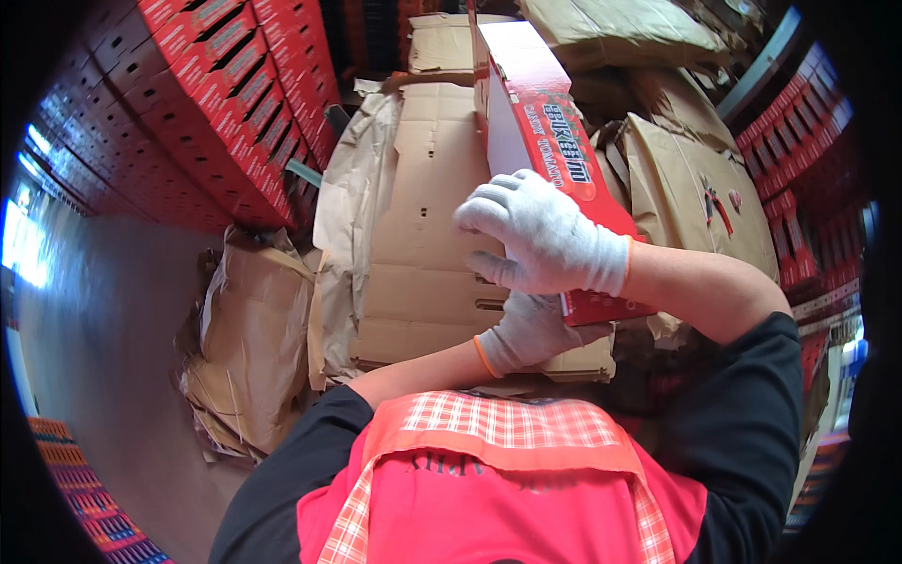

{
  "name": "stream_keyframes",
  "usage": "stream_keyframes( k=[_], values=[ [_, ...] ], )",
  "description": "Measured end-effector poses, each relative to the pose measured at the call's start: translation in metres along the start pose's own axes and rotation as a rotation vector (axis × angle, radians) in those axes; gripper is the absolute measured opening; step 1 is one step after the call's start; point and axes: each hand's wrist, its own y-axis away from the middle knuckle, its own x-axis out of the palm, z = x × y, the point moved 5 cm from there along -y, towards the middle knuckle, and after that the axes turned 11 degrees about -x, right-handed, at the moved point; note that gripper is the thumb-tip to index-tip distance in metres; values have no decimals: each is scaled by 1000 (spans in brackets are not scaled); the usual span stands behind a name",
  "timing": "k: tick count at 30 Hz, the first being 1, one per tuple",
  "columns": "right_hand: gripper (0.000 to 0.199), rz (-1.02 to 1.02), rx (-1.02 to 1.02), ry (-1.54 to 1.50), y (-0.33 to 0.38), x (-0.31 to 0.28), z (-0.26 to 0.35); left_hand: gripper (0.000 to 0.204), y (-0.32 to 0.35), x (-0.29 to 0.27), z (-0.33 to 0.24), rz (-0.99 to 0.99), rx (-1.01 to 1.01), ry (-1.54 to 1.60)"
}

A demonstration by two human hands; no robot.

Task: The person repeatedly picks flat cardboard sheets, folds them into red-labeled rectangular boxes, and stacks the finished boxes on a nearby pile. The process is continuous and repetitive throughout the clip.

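Note:
A red printed cardboard carton [531, 117] with a pale inner side stands partly unfolded on a stack of flat brown cardboard [427, 202]. My left hand [536, 334], in a white glove with an orange cuff, holds the carton's near lower end; its fingertips are partly hidden beneath the red panel. Above it, my right hand [540, 230], gloved the same way, reaches across the carton from the right. Its fingers are bent and its thumb stands apart from them, with no object visible between. Whether its palm touches the carton is hidden.
Stacked red cartons [225, 94] rise at the left, and more red cartons [799, 141] line the right. Brown paper-wrapped bundles [695, 179] lie right of the stack, one with red-handled pliers [722, 214] on it. Another wrapped bundle [254, 329] sits on the grey floor [122, 310].

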Motion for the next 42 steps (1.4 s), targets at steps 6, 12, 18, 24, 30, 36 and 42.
stream_keyframes(
  k=[6, 12, 18, 24, 30, 36, 42],
  values=[
    [39, -771, 715, -196, -22, -67, -79, 118, 35, -52, 11, -363, 122, 340],
    [39, 117, 562, -128, -31, 22, -108, 101, 50, -33, -2, 4, -185, 469],
    [20, 569, 583, 570, 100, 57, -157, 52, 104, -89, 2, 281, 6, 16],
    [29, 801, 636, 617, 247, 82, -122, 65, 91, -235, 90, -286, 133, -1303],
    [70, 710, 170, 16, 236, 102, 39, 62, 73, -153, 147, 543, 575, -1303],
    [74, 143, 621, 140, 215, 71, -10, 23, 6, -126, 137, 516, 25, -1249],
    [35, -161, 607, 243, 215, 29, -25, 34, 32, -132, 81, 205, 130, -1021]
  ],
)
